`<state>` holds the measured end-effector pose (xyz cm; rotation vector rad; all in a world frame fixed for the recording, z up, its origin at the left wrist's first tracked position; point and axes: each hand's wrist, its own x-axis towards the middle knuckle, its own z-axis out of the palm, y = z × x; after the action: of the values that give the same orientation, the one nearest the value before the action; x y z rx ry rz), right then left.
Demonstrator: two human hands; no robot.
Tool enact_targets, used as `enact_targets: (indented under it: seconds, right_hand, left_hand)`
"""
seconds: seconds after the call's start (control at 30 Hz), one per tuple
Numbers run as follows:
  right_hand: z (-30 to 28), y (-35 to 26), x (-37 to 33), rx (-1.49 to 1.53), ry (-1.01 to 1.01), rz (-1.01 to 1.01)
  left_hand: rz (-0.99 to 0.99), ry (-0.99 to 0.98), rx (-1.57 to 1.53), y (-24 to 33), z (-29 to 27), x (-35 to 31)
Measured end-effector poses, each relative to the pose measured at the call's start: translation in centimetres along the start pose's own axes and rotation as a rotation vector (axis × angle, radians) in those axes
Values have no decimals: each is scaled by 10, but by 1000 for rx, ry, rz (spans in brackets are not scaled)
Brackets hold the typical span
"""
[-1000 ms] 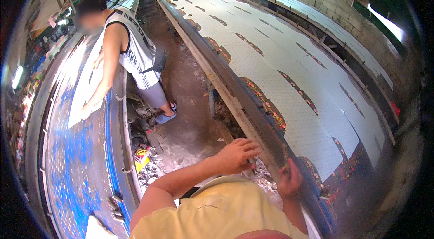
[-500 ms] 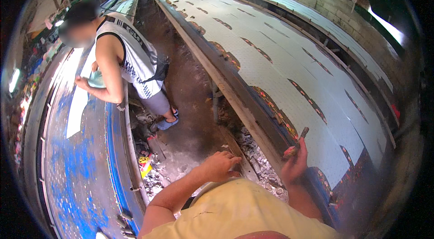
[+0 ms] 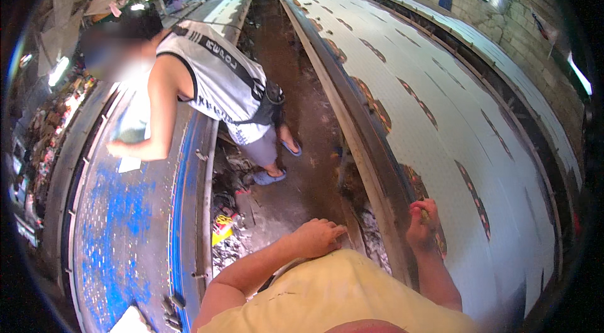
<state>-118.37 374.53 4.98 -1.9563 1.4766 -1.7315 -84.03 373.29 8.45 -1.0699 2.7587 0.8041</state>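
Observation:
My right hand [image 3: 423, 223] is closed round a short dark stick-like tool, mostly hidden by the fingers. It hangs over the near edge of the long right table [image 3: 362, 191]. Pale sheets [image 3: 434, 144] with dotted printing cover this table, and dark floral patches [image 3: 472, 197] show in gaps between them. In front of my yellow shirt, my left hand [image 3: 318, 235] is loosely bent with its fingers apart. Nothing shows in it, though the palm side is hidden.
A co-worker in a white sleeveless top [image 3: 211, 72] leans over the blue-stained left table [image 3: 119, 232], a hand near a white sheet [image 3: 130, 164]. The brown aisle floor [image 3: 296, 97] runs between the tables. Crumpled scraps [image 3: 229, 251] and a yellow packet [image 3: 221, 230] lie below.
My view has swung left, so the tables and co-worker sit farther right. The tool stood up out of my right hand before; now the fingers mostly hide it. My left hand stays near my shirt.

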Motion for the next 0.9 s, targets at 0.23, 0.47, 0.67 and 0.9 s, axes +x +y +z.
enact_targets:
  seconds: [0.23, 0.47, 0.67, 0.9]
  right_hand:
    - [53, 67, 43, -61, -208, 83]
    - [62, 97, 50, -81, -188, 100]
    - [60, 85, 61, -216, -333, 326]
    - [79, 67, 64, -299, -175, 421]
  left_hand:
    - [0, 21, 27, -45, -32, 52]
    - [90, -20, -7, -68, -39, 109]
    - [285, -31, -87, -86, -56, 147]
    - [541, 204, -64, -105, -72, 196]
